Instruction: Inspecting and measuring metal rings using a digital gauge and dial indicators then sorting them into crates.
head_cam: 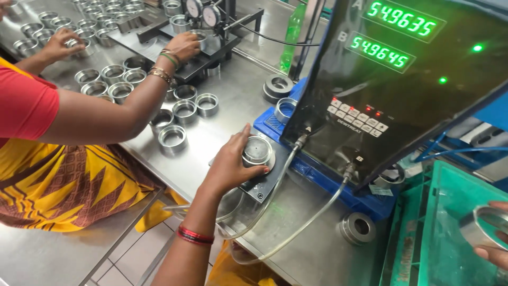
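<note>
**Two hands, two steel rings at a gauging station**

The person's left hand (228, 167) reaches out over the steel tabletop (233, 100) and rests on a shiny metal ring (257, 150), which sits upright on a small dark gauge plate (263, 185) near the front edge. Its grip is clamped on that ring, with the thumb at the near side and the fingers curled round the far side. Red bangles (194, 235) circle the wrist.

The right hand (495, 249) shows only partly at the lower right corner of the view. Its fingers are closed on a second metal ring (484, 226), held tilted above a green plastic crate (423, 233).

Two clear hoses (296, 233) run from the underside of a black readout box (391, 90), which has green lit digits and a small keypad. One hose leads towards the gauge plate. The box stands on a blue base (323, 177). A thick steel master ring (357, 228) lies on the tabletop just in front of the blue base, and another (278, 86) lies beyond it.

To the left, a co-worker in a red sleeve and yellow patterned cloth reaches across the tabletop. One co-worker hand (185, 45) is at a dial gauge stand (203, 37), the other co-worker hand (61, 45) among rows of loose rings (174, 114). A green bottle (292, 34) stands behind.
</note>
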